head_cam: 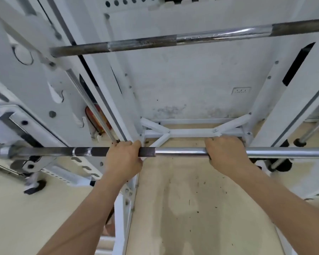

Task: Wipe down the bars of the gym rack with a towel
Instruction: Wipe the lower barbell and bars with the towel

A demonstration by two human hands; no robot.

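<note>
A steel barbell (179,151) runs across the view at waist height, with dark knurled stretches and a shiny smooth middle. My left hand (122,159) grips its knurled part left of centre, fingers curled over the top. My right hand (225,153) grips the smooth part to the right in the same way. A second, higher bar (173,40) crosses the white gym rack (107,92) near the top of the view. No towel is in view.
White rack uprights stand left (44,80) and right (284,100); a white base brace (191,132) lies on the floor by the stained wall. The beige floor (191,199) below the bar has dark specks. A wall socket (241,90) sits at right.
</note>
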